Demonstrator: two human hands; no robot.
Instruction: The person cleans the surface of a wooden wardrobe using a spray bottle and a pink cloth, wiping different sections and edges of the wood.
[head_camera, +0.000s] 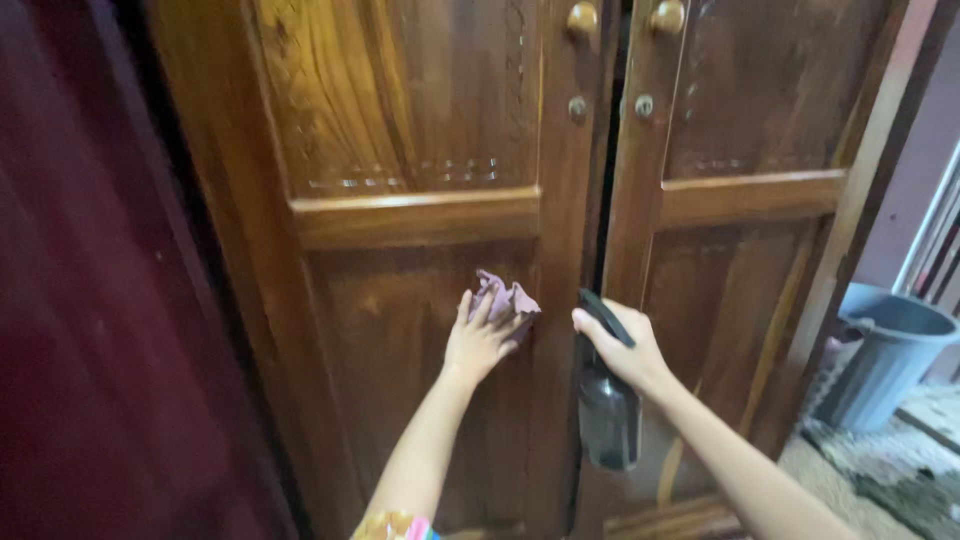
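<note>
- Crumpled mauve cleaning cloth (506, 299) lies pressed against the lower panel of the left door, beside the middle seam, under the left hand (482, 340); that grip is spread, fingers flat over the cloth.
- Clear plastic spray bottle with a black trigger head (609, 415) hangs downward from the right hand (625, 345), whose grip is wrapped tight around the bottle's neck, just in front of the right door's edge.
- Dark brown carved wooden wardrobe (420, 220) has two doors, with round brass knobs (582, 17) near the top.
- Grey plastic bucket (885, 350) stands on the floor at the right, well apart.
</note>
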